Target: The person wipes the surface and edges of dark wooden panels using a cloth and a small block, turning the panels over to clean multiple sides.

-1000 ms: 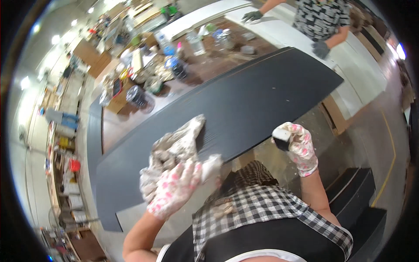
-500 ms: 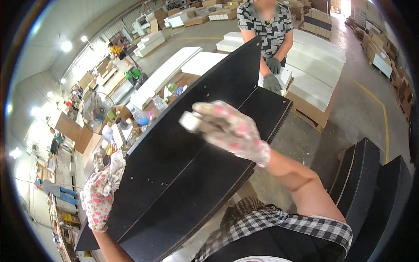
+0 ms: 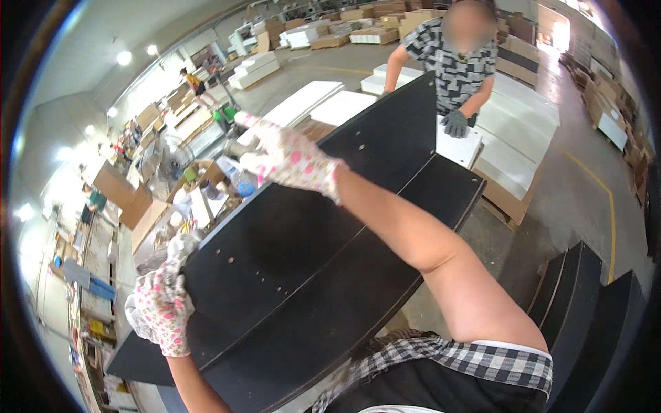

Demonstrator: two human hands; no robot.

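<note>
My left hand (image 3: 162,303) clenches the white cloth (image 3: 183,246) by the left end of the upright black panel (image 3: 303,224), best held steady; whether my right hand's (image 3: 292,158) fingers, past its upper edge, grasp anything, I can't tell.

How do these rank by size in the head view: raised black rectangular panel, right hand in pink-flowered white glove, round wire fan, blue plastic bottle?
1. Raised black panel
2. Right hand
3. Wire fan
4. Blue bottle
Nearness enlarges the hand.

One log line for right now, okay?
left hand: holding crumpled whitish cloth at flat black panel | right hand: raised near its far edge, grip unclear | nearby: person in black-and-white patterned shirt
</note>
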